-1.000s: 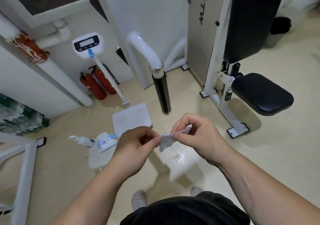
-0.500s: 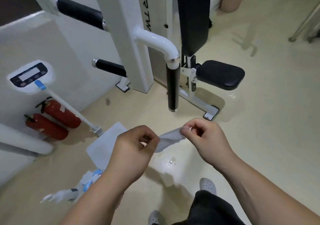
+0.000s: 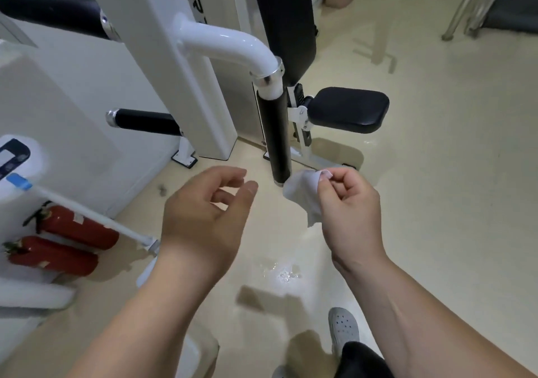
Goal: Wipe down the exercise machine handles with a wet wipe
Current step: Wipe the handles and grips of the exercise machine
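The right hand (image 3: pixel 349 211), at centre right of the frame, pinches a crumpled white wet wipe (image 3: pixel 301 194) between thumb and forefinger. The other fingers are curled in toward the palm, and the cloth hangs down from the pinch on the hand's left side. The wipe's upper edge sits just beside the bottom end of the vertical black handle (image 3: pixel 276 135), which hangs from a curved white tube (image 3: pixel 224 45) at upper centre. Whether cloth and handle touch cannot be told.

The left hand (image 3: pixel 209 211) is at centre, apart from the wipe. Its fingers are released and loosely bent, and it holds nothing. A gap of floor shows between the two hands.

A second black handle (image 3: pixel 145 121) sticks out sideways at middle left, and a third (image 3: pixel 49 13) crosses the upper left corner. Behind the vertical handle are a black seat pad (image 3: pixel 349 109) and a back pad (image 3: pixel 282 22).

Two red fire extinguishers (image 3: pixel 67 240) lie at lower left, close against the white wall. Cream floor (image 3: pixel 451 173) spreads across the right of the frame, with a wet glint (image 3: pixel 282 274) below the hands. A grey shoe (image 3: pixel 345 326) is near the bottom edge.
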`<state>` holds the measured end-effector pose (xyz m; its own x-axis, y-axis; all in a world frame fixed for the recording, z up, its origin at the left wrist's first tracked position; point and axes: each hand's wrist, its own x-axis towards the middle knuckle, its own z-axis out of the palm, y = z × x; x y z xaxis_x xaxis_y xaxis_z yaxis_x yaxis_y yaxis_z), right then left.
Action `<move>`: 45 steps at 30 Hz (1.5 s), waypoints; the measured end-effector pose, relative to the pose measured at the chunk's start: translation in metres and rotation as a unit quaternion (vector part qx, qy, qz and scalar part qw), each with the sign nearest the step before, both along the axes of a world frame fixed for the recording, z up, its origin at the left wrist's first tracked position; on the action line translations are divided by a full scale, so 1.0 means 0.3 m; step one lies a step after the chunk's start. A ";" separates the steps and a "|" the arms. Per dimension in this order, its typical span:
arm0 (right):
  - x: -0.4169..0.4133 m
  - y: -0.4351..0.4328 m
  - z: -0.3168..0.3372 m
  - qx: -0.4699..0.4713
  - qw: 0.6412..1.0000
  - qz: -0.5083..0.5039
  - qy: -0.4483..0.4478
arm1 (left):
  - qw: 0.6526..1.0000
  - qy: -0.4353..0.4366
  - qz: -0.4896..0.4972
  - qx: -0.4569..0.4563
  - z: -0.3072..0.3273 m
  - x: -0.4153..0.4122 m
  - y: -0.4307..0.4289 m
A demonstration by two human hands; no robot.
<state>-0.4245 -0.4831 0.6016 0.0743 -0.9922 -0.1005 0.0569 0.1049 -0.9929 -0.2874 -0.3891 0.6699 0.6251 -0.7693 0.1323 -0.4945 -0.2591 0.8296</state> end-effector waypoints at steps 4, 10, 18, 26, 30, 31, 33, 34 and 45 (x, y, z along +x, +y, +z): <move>0.045 -0.037 0.014 -0.026 1.000 0.004 0.013 | 0.938 -0.308 -0.037 -0.155 0.138 0.056 -0.052; 0.108 -0.002 0.005 0.007 0.999 -0.038 -0.025 | 0.882 -0.447 -0.146 -0.021 0.206 0.089 -0.135; 0.184 0.064 0.047 0.036 0.994 -0.089 -0.056 | 0.913 -0.350 -0.194 -0.079 0.211 0.139 -0.159; 0.235 0.177 0.027 0.006 0.995 0.088 0.050 | 0.924 -0.281 -0.254 -0.046 0.258 0.198 -0.147; 0.250 0.182 0.060 -0.037 0.991 0.096 0.083 | 0.921 -0.310 -0.237 0.003 0.264 0.190 -0.147; 0.254 0.176 0.079 -0.058 0.990 0.096 0.091 | 0.916 -0.320 -0.240 0.004 0.270 0.197 -0.151; 0.261 0.152 0.121 -0.109 0.986 0.091 0.091 | 0.911 -0.330 -0.249 0.006 0.280 0.214 -0.156; 0.262 0.136 0.137 -0.130 0.984 0.087 0.088 | 0.910 -0.329 -0.254 0.007 0.283 0.222 -0.156; 0.227 0.134 0.046 -0.050 0.979 0.151 0.130 | 0.917 -0.296 -0.269 -0.002 0.256 0.241 -0.167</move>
